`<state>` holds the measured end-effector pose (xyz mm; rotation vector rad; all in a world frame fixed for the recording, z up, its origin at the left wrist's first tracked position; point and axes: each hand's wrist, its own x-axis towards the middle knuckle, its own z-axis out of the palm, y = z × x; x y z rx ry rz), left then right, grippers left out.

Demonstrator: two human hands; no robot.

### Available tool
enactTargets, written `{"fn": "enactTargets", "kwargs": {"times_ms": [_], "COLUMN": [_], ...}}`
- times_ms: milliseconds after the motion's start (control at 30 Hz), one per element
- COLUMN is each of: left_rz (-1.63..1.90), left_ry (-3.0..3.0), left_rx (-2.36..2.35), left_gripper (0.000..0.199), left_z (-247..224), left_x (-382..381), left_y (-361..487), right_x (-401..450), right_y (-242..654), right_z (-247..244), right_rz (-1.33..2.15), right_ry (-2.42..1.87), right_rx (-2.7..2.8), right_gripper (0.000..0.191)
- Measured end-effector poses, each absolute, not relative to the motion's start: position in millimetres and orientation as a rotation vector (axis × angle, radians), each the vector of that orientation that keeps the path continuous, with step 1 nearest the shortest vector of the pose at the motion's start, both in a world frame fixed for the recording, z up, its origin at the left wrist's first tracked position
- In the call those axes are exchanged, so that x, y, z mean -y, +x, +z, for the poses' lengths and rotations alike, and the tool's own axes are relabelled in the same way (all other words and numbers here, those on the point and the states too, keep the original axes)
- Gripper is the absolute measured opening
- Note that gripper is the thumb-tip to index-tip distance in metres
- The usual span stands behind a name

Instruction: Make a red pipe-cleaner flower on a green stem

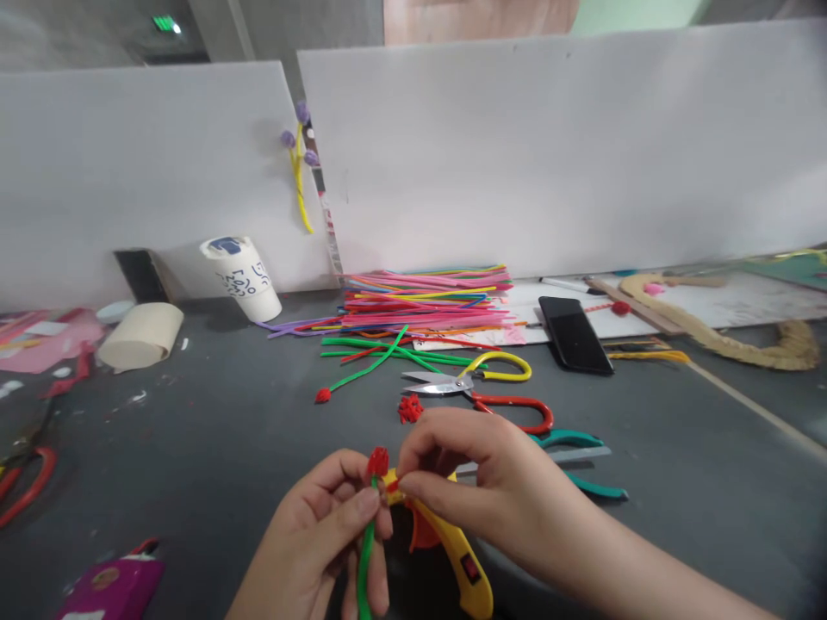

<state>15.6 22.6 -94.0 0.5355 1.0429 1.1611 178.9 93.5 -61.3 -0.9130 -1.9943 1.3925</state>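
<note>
My left hand [323, 525] pinches a green pipe-cleaner stem [365, 560] just below its red flower bud [378, 461], which points upward. Close beside it, the thumb and fingers of my right hand [471, 461] are pressed together. A bit of red shows by those fingertips, but I cannot tell whether they hold it. Under and behind my hands lies a yellow glue gun [462, 551] with an orange trigger, partly covered. Just beyond my right hand is a small pile of red pipe-cleaner pieces [410, 409]. Another red-tipped green stem [349, 379] lies farther off.
Open scissors [452, 385] with yellow and red handles lie beyond my right hand, near teal-handled pliers [591, 488]. A bundle of pipe cleaners [426, 301], a phone [575, 334] and a paper cup [244, 280] stand farther back. White panels [556, 155] close off the far side.
</note>
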Motion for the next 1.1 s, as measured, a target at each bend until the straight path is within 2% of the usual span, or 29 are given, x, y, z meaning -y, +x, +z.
{"fn": "enactTargets", "kwargs": {"times_ms": [133, 433, 833, 1100], "left_rz": [1.149, 1.134, 1.113, 1.166], "left_ry": [0.548, 0.554, 0.556, 0.515], "left_rx": [-1.055, -1.1, -1.063, -0.958], "left_gripper": [0.022, 0.02, 0.017, 0.022], "left_z": [-95, -94, -97, -98], "left_x": [-22, -21, -19, -19], "left_y": [17, 19, 19, 20], "right_x": [-89, -89, -86, -79], "right_y": [177, 175, 177, 174], "right_z": [-62, -63, -69, -79], "right_rz": [1.147, 0.878, 0.748, 0.323], "right_ry": [-0.905, -0.85, -0.778, -0.536], "right_rx": [2.114, 2.173, 2.165, 2.213], "right_gripper": [0.014, 0.016, 0.016, 0.013]}}
